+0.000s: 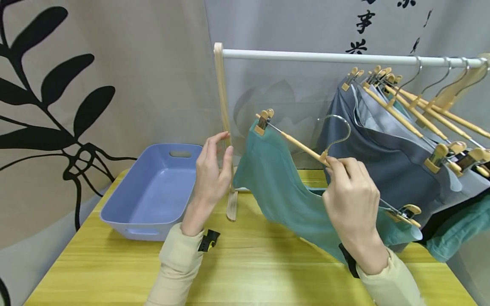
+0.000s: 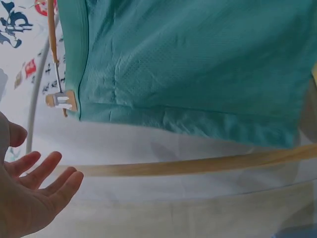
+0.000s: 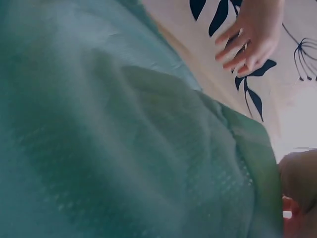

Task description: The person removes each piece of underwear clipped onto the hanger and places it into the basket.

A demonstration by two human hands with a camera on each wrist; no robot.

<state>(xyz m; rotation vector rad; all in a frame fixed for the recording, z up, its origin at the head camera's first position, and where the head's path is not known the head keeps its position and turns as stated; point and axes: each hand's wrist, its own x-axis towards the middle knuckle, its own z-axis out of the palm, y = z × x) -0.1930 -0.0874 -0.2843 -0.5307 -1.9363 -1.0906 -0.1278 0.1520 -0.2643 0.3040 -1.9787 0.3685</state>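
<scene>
My right hand [image 1: 350, 199] grips the wooden bar of a clip hanger [image 1: 302, 144] just beside its metal hook. Clipped to both ends of it is a green garment [image 1: 283, 182], probably shorts, with its waistband sagging between the clips. In the left wrist view the green fabric [image 2: 198, 64] hangs from one wooden clip [image 2: 63, 100]. My left hand [image 1: 214, 174] is raised at the rack's left post, fingers loosely bent and holding nothing. The left wrist view shows the left hand [image 2: 39, 193] apart from the clip. Green cloth [image 3: 124, 124] fills most of the right wrist view.
A white rail [image 1: 306, 55] on a wooden post [image 1: 222, 85] carries several hangers with grey-blue clothes [image 1: 383, 165] at the right. A blue plastic basket [image 1: 126, 204] stands on the wooden table [image 1: 245, 272] at the left. Behind is a printed curtain [image 1: 153, 85].
</scene>
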